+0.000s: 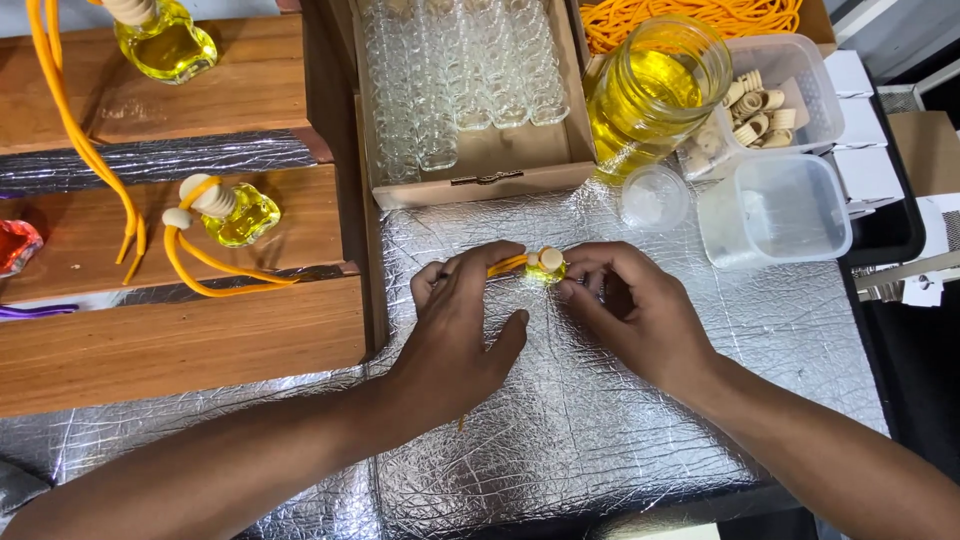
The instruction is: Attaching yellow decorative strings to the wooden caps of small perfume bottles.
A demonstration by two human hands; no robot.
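**A:** What takes up most of the view?

**B:** The crinkled silver foil-covered surface (pixel 600 420), running from the near edge to the far boxes. On the left stand stepped brown wooden shelves (pixel 180 340), also edged in foil.

**A:** And at the far side?

**B:** An open cardboard box of empty clear glass bottles (pixel 460 80), and just right of it a big clear glass jar of yellow liquid (pixel 650 90). Right of the jar sit two clear plastic tubs: the farther tub (pixel 800 70) holds pale wooden caps, the nearer one (pixel 780 210) looks empty. A small round clear plastic lid (pixel 655 197) lies just near the jar. A heap of orange cord (pixel 690 15) shows at the far edge.

**A:** The shelves?

**B:** A finished small bottle of yellow liquid with wooden cap and orange cord loop (pixel 235 212) lies on the middle shelf; another like it (pixel 165 40) stands on the far shelf, with long orange cords (pixel 75 130) hanging down beside it.

**A:** The hands?

**B:** Both meet over the middle of the surface. The left hand (pixel 465 320) is closed, pinching an orange cord end (pixel 508 265). The right hand (pixel 630 310) is curled, fingertips gripping a tiny yellow-filled bottle with a wooden cap (pixel 547 264), held between the two hands just above the foil.
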